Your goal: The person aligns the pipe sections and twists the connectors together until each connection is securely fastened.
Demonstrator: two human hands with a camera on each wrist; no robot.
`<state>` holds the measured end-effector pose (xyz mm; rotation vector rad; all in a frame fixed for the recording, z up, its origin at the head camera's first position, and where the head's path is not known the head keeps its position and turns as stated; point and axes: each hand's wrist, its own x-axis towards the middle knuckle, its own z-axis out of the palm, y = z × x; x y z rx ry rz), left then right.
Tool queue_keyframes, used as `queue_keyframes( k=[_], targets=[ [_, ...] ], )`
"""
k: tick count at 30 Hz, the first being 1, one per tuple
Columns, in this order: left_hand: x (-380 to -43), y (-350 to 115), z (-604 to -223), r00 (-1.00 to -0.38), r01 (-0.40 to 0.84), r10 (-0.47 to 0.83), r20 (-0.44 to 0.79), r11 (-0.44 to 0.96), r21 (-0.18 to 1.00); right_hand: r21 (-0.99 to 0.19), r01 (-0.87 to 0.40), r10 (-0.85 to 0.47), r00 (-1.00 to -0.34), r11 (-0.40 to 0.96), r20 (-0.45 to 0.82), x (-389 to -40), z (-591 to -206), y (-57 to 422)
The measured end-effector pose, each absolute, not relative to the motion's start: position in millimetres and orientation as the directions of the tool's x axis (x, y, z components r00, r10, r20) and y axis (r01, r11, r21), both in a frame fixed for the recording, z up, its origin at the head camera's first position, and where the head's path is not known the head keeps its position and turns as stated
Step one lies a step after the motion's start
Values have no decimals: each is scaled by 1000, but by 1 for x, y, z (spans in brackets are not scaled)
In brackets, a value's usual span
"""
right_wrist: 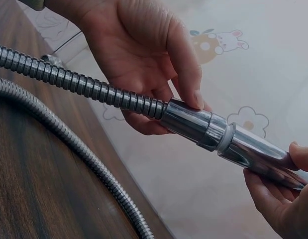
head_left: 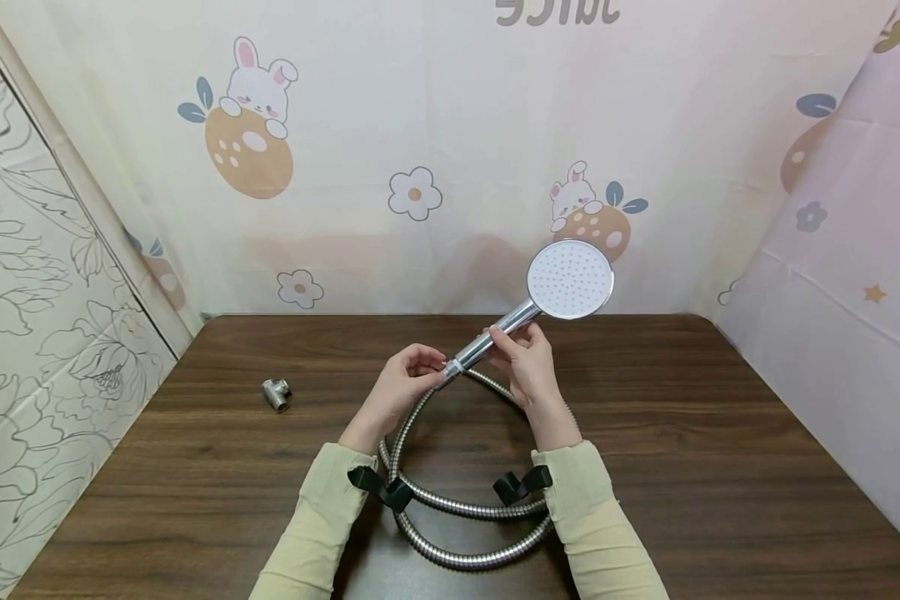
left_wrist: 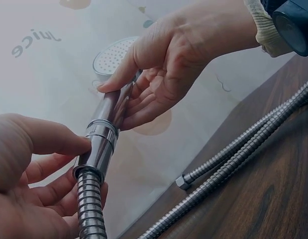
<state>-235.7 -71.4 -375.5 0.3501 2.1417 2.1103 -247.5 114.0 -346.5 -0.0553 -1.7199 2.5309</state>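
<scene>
A chrome hand shower [head_left: 570, 279] with a round white spray face is held tilted above the table, face toward the head camera. My right hand [head_left: 528, 371] grips its handle [right_wrist: 263, 154], thumb on top and fingers below. At the handle's lower end, my left hand [head_left: 399, 390] pinches the smooth chrome connector [right_wrist: 186, 119] of a ribbed metal hose [head_left: 472, 560]. Connector and handle are in line, and a pale ring shows at their joint in the right wrist view. The hose loops down onto the table beneath both forearms; its other end carries a hex nut [left_wrist: 182, 182].
A small chrome T-shaped fitting [head_left: 276, 393] lies on the dark wooden table [head_left: 195, 500], left of the hose. Behind the table's far edge hangs a printed curtain [head_left: 345, 125], with more fabric at both sides. Black straps [head_left: 381, 487] circle the sleeves.
</scene>
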Motion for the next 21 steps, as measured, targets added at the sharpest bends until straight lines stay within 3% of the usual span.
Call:
queue_keyframes(
  k=[12,21],
  targets=[
    [-235,-71,-380,-970,61,240,48,48,997,-925,-42,79,-997,-378,13,-246,-345,113],
    [-234,-71,-380,-947,12,321,22,-32,999,-931,-61,69,-997,-361,39,-245,-344,113]
  ],
)
